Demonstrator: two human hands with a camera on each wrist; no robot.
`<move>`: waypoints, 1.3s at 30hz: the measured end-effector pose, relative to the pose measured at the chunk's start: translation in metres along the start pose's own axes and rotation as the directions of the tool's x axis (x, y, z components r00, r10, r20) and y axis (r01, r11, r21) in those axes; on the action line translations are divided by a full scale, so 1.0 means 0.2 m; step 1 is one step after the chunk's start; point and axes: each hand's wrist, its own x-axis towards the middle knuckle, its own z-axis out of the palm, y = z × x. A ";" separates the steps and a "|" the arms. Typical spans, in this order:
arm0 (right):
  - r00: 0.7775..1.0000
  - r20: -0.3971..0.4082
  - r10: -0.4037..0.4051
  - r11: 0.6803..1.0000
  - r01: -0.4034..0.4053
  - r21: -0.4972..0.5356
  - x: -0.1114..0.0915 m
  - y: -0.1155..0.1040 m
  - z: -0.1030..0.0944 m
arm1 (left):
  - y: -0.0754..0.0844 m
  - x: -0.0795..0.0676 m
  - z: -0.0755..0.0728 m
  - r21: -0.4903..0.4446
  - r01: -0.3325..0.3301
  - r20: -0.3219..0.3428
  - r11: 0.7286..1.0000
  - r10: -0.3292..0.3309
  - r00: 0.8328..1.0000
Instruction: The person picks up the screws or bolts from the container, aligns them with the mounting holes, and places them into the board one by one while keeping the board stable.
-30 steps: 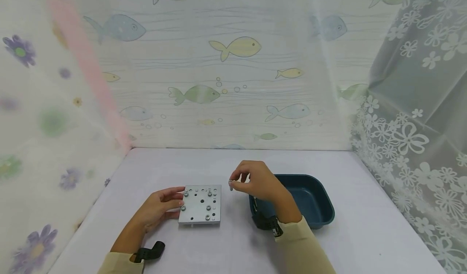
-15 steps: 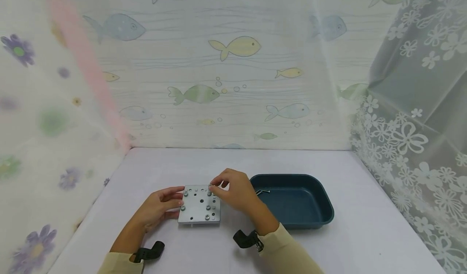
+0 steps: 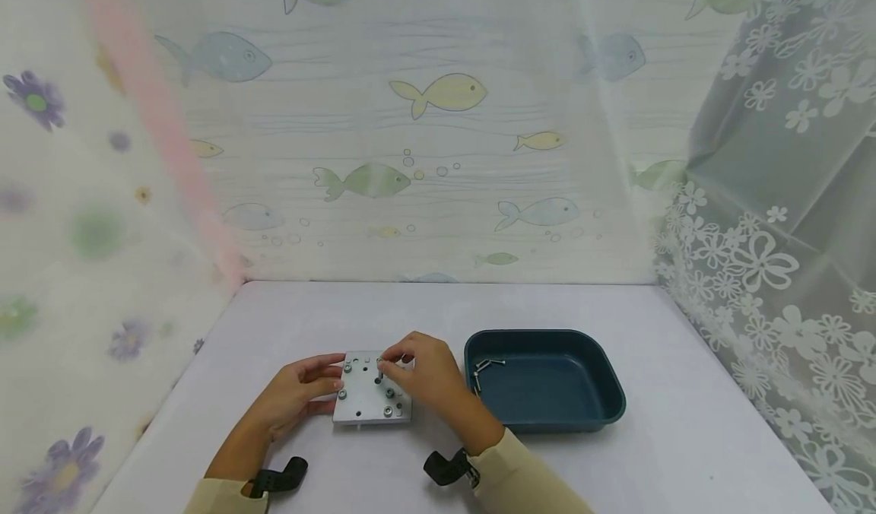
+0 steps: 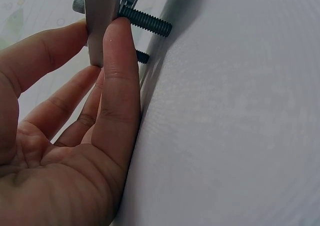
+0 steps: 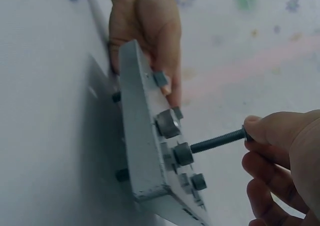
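A square silver metal plate (image 3: pixel 350 404) with several holes is held raised off the white table by my left hand (image 3: pixel 290 396), which grips its left edge between thumb and fingers. Several socket-head bolts sit in the plate; their threaded shanks (image 4: pixel 147 21) stick out underneath in the left wrist view. My right hand (image 3: pixel 434 381) pinches a loose bolt (image 5: pixel 217 141) by its head above the plate. In the right wrist view its threaded end points at the plate's upper face and appears beside a seated bolt head (image 5: pixel 183 154); whether they touch, I cannot tell.
A dark blue tray (image 3: pixel 547 426) stands on the table to the right of the plate. Several loose bolts (image 3: pixel 483 364) lie at its left end. Patterned curtains (image 3: pixel 438 195) close off the back and sides of the white table (image 3: pixel 684 423).
My right hand has carried the bolt leftward from beside the tray to over the plate, then toward the plate's middle. My left hand and the plate have stayed almost still.
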 end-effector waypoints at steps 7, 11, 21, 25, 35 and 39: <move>1.000 0.009 -0.001 1.000 0.001 -0.006 -0.01 0.01 0.03 | -0.01 0.00 0.00 -0.002 -0.008 0.008 1.000 0.008 1.000; 1.000 0.013 -0.008 1.000 0.008 -0.008 -0.01 0.01 0.05 | -0.01 0.01 0.00 0.001 -0.009 0.009 1.000 0.009 1.000; 0.999 0.036 0.030 0.999 -0.028 -0.046 -0.01 0.02 0.08 | -0.01 0.01 -0.01 -0.006 -0.010 0.011 1.000 0.010 1.000; 0.998 0.038 0.040 0.998 -0.038 -0.055 -0.01 0.03 0.09 | -0.01 0.01 -0.01 -0.007 -0.010 0.011 1.000 0.010 1.000; 0.999 0.031 0.014 0.997 -0.011 -0.073 -0.02 0.06 0.12 | -0.01 0.01 0.00 -0.005 -0.007 0.009 1.000 0.007 1.000; 0.999 0.033 0.017 0.997 -0.014 -0.080 -0.03 0.06 0.13 | -0.01 0.00 0.00 -0.006 -0.008 0.009 1.000 0.008 1.000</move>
